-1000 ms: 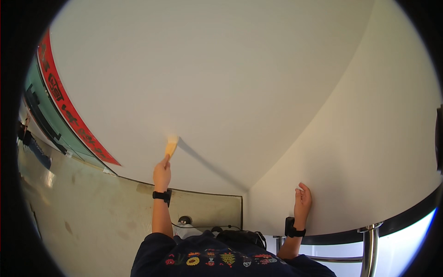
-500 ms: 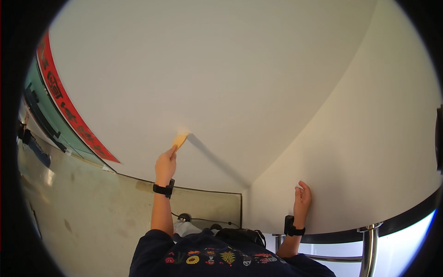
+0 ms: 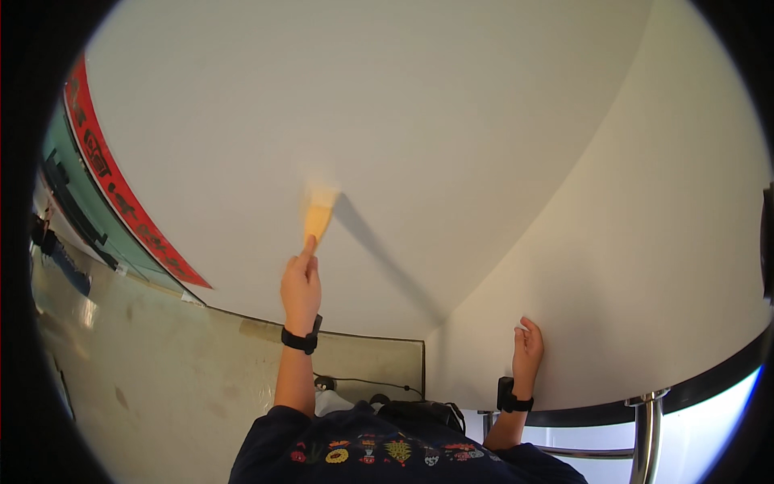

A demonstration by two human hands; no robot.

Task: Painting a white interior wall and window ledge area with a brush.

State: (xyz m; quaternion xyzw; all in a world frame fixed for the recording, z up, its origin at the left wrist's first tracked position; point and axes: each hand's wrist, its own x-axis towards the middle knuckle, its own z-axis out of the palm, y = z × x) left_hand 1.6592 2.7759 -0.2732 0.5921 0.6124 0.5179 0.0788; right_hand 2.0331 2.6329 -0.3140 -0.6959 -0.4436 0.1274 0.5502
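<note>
**Brush on the white wall**

The left hand [image 3: 301, 290] grips a brush [image 3: 317, 216], its blurred bristles against the wall [image 3: 451, 121] above. The right hand [image 3: 528, 352] rests open and empty, fingers loosely curled, on the adjoining wall. A black band circles each wrist. A red banner [image 3: 121, 194] runs far left.

Brush [image 3: 317, 216] on wall [image 3: 451, 121], banner [image 3: 121, 194] left

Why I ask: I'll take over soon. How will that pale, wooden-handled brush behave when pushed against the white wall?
The pale wooden-handled brush looks light: the left hand alone holds it high. Its blurred tip probably flexes against the white wall; the handle seems stiff.
</note>
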